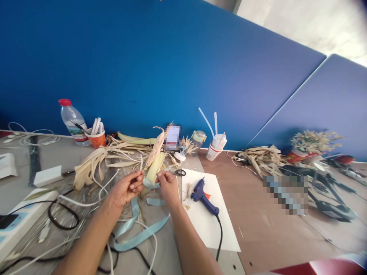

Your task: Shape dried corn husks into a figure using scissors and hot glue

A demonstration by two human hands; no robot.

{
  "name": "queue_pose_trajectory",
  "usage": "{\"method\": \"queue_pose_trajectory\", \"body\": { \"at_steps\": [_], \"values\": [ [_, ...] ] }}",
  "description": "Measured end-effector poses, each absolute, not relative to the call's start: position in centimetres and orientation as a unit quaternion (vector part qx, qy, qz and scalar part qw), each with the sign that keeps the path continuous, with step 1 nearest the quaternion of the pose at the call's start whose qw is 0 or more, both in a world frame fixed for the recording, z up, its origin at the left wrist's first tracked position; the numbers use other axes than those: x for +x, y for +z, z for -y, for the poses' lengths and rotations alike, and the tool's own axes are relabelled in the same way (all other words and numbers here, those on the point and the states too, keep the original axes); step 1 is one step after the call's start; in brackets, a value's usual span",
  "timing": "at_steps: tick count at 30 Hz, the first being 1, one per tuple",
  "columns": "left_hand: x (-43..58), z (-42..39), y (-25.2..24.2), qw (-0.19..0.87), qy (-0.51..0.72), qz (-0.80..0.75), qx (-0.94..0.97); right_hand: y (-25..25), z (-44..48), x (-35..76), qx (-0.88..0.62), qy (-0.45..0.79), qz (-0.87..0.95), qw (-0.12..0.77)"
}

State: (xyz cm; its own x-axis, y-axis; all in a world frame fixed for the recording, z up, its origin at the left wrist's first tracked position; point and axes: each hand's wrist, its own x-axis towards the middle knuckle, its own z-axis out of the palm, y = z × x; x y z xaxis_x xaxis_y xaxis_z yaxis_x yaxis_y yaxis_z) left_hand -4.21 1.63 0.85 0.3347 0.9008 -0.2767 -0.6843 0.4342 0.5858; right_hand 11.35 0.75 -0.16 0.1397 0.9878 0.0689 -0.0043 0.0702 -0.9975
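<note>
My left hand and my right hand meet over the grey table, both with fingers pinched closed. Between them stands a pale yellow-green corn husk piece, tilted up and away from me. A light blue ribbon runs from between my hands down toward me in loops. The right hand pinches the husk's lower edge where the ribbon meets it. The left hand's fingertips are curled on the ribbon or a thin strip; I cannot make out which.
A blue glue gun lies on a white sheet to the right. Dried husks pile behind my hands. A water bottle, an orange cup, a paper cup with sticks and cables stand around. A blue partition closes the back.
</note>
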Motion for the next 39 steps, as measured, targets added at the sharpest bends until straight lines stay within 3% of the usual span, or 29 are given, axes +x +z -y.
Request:
{"method": "queue_pose_trajectory", "body": {
  "at_steps": [7, 13, 17, 21, 26, 31, 35, 39],
  "values": [
    [-4.8, -1.7, 0.8, 0.785, 0.488, -0.316, 0.216, -0.3, -0.7, 12.0, -0.573, 0.311, 0.578, 0.49],
    [-5.1, -2.1, 0.3, 0.79, 0.483, -0.323, 0.196, -0.7, 0.5, 11.1, -0.549, 0.143, 0.73, 0.382],
    [-5.4, -2.4, 0.1, 0.792, 0.485, -0.32, 0.186, -1.4, 0.8, 10.5, -0.579, 0.106, 0.74, 0.327],
    [-5.8, -2.5, 0.3, 0.785, 0.502, -0.315, 0.179, -1.5, 0.3, 10.4, -0.601, 0.174, 0.685, 0.374],
    [-6.0, -2.3, 0.7, 0.773, 0.518, -0.313, 0.187, -0.6, -1.0, 11.5, -0.507, 0.421, 0.454, 0.6],
    [-5.3, -2.1, 0.5, 0.768, 0.517, -0.32, 0.202, 0.2, -1.9, 13.1, -0.392, 0.479, 0.301, 0.726],
    [-4.9, -2.1, 0.2, 0.763, 0.521, -0.329, 0.194, 1.0, -1.7, 13.5, -0.33, 0.539, 0.291, 0.719],
    [-4.7, -1.9, 0.1, 0.764, 0.53, -0.313, 0.193, 1.6, -0.6, 12.7, -0.328, 0.6, 0.43, 0.589]
  ]
}}
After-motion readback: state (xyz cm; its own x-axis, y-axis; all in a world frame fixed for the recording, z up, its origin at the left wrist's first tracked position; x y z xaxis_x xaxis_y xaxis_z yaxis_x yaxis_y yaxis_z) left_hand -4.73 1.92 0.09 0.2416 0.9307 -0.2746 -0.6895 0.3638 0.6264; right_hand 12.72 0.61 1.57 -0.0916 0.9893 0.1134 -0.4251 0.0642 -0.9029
